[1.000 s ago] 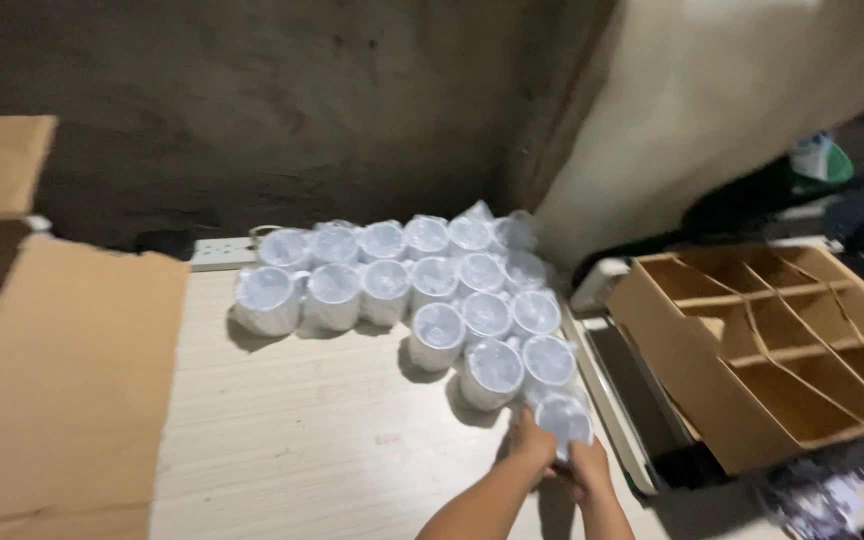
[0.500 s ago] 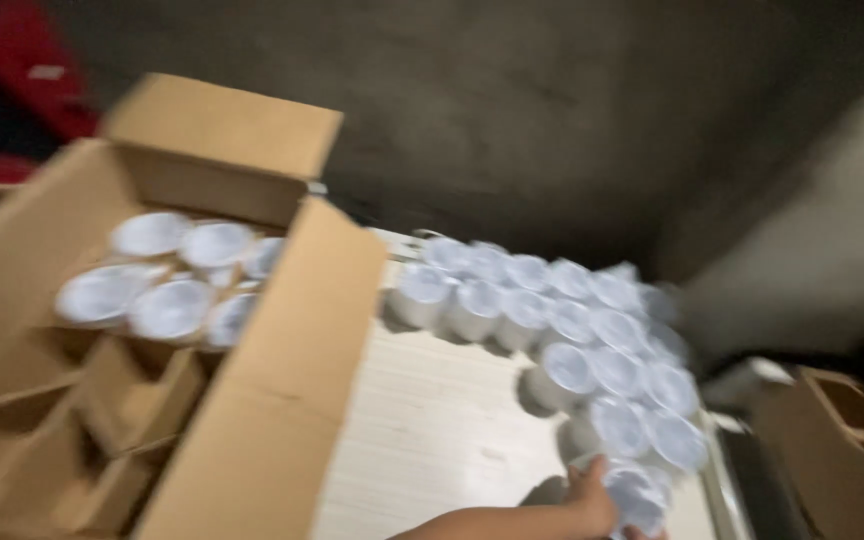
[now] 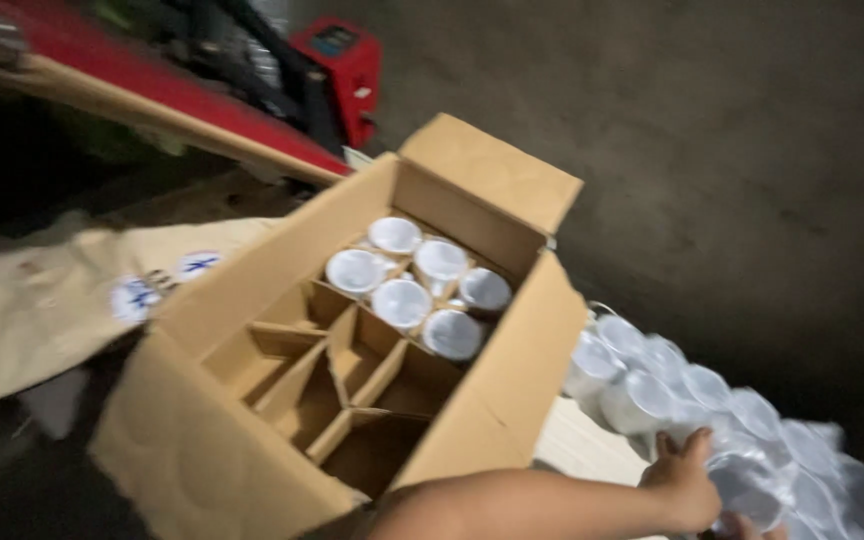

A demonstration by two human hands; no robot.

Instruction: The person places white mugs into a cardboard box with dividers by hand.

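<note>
View swings left: cardboard box (image 3: 352,380) now fills frame centre, five white cups (image 3: 412,285) in its far cells | left hand (image 3: 687,485) at lower right, fingers curled on a wrapped cup (image 3: 742,485) among cups on worktop (image 3: 577,450) | right hand barely visible, grip unclear.

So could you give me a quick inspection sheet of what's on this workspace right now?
Surface: pale wooden tabletop, mostly covered.
Job's things: cluster of white plastic-wrapped mugs on the table; open brown cardboard box with cardboard dividers, six white mugs in its far cells, near cells empty.
Clutter: flattened cardboard sheet with round blue-and-white marks.
Fingers: one hand rests on the wrapped mugs at the lower right; blur hides which hand and its grip.
Cables: nothing seen.
Surroundings: red machine, dark concrete floor.
</note>
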